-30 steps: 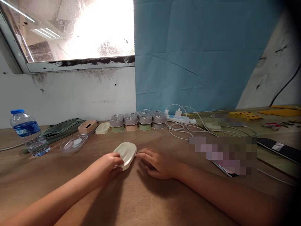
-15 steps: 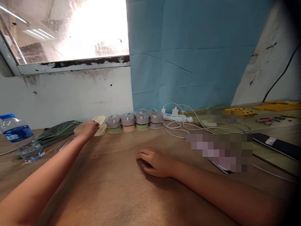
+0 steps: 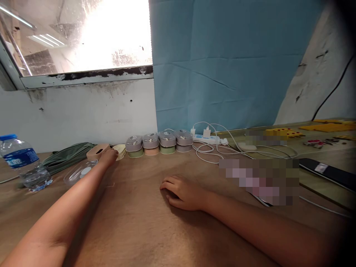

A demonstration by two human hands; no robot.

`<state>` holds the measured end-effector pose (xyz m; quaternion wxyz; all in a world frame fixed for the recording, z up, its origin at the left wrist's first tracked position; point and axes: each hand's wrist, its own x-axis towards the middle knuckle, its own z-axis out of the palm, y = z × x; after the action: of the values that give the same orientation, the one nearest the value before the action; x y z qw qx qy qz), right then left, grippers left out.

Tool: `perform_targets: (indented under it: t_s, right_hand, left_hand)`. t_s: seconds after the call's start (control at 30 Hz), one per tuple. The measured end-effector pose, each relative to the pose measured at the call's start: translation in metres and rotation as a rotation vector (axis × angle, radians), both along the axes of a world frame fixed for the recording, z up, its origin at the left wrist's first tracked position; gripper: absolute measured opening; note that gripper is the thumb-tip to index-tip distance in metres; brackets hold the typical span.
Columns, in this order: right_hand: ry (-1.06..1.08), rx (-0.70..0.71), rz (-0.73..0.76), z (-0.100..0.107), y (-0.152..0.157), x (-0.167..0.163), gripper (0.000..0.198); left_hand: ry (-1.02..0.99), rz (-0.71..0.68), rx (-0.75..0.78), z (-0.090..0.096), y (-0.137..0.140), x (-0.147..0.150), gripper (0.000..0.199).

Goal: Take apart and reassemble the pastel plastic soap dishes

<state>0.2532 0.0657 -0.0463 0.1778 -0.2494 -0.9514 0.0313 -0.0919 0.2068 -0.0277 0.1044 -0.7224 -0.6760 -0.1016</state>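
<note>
My left hand [image 3: 109,157] reaches to the back left of the table, fingers curled at the near edge of a pale yellow lid-like piece [image 3: 120,151] that seems to lie in a small stack. The fingertips are partly hidden, but they look closed on it. Just left of that hand stands a peach box [image 3: 96,152] with a dark oval opening. A clear plastic lid [image 3: 79,172] lies behind my left forearm. My right hand [image 3: 182,193] rests on the table's middle, fingers loosely bent and thumb apart, holding nothing.
Several lidded grey containers [image 3: 167,140] with coloured bases line the wall. Farther right are a power strip [image 3: 205,138] with white cables and a black phone-like object [image 3: 328,172]. A water bottle [image 3: 23,163] and a green pouch [image 3: 71,157] stand left.
My left hand has come slightly down and nearer. The pale yellow piece sits lower than before, and more of the peach box and clear lid shows. My right hand has barely moved.
</note>
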Motion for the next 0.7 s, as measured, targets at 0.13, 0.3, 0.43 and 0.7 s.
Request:
perform_targets:
  t_s: [0.13, 0.3, 0.43, 0.7]
  right_hand:
    - [0.002, 0.003, 0.003, -0.001, 0.0, 0.0, 0.027]
    - [-0.001, -0.012, -0.003, 0.0, 0.0, 0.0, 0.027]
    - [-0.004, -0.028, -0.001, 0.001, -0.001, 0.0, 0.028]
    - [0.003, -0.033, -0.003, 0.002, -0.001, -0.001, 0.027]
  left_hand:
    - [-0.081, 0.036, 0.148, -0.004, -0.002, 0.01, 0.045]
    - [-0.262, -0.01, 0.275, -0.001, 0.004, 0.046, 0.057]
    - [-0.568, -0.059, 0.173, -0.002, 0.014, 0.07, 0.068]
    - [-0.703, -0.02, 0.273, -0.009, 0.022, 0.069, 0.055]
